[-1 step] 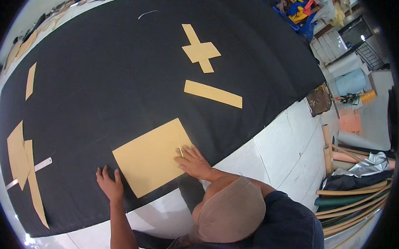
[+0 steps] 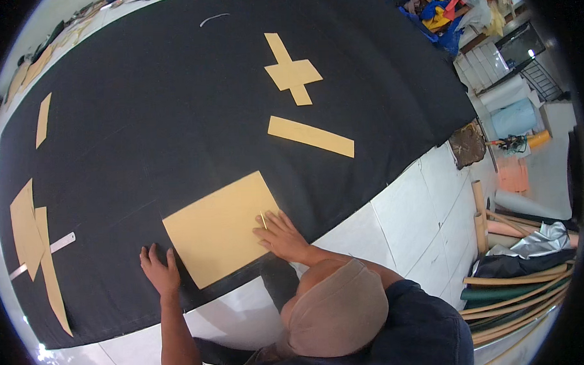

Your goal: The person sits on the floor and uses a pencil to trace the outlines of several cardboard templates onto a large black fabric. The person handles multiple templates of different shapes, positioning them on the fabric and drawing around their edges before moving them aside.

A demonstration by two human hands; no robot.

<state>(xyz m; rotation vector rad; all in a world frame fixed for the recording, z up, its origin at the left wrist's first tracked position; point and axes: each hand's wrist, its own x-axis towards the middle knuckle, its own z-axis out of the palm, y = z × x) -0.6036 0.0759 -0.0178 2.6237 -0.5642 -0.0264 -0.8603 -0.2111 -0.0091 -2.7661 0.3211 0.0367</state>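
A large tan rectangular card sheet [image 2: 210, 233] lies flat on black cloth [image 2: 173, 103] near its front edge. My right hand [image 2: 282, 239] rests on the sheet's right side, holding a slim pale-yellow pen-like stick [image 2: 263, 220] at its fingers; its exact kind is unclear. Left of the sheet, apart from it, my left hand [image 2: 161, 269] is set down on the cloth with fingers spread and nothing in it. Farther right lies a tan card strip [image 2: 311, 137]. Beyond that, a wider tan piece [image 2: 293, 74] lies crossed with a narrow strip.
Several tan pieces [image 2: 24, 224] overlap a white ruler [image 2: 63, 241] at the left edge. A small strip [image 2: 43, 120] lies farther back. A thin curved pale object [image 2: 214, 19] lies at the far side. White floor tiles [image 2: 408, 207] and fabric rolls [image 2: 521, 297] are on the right.
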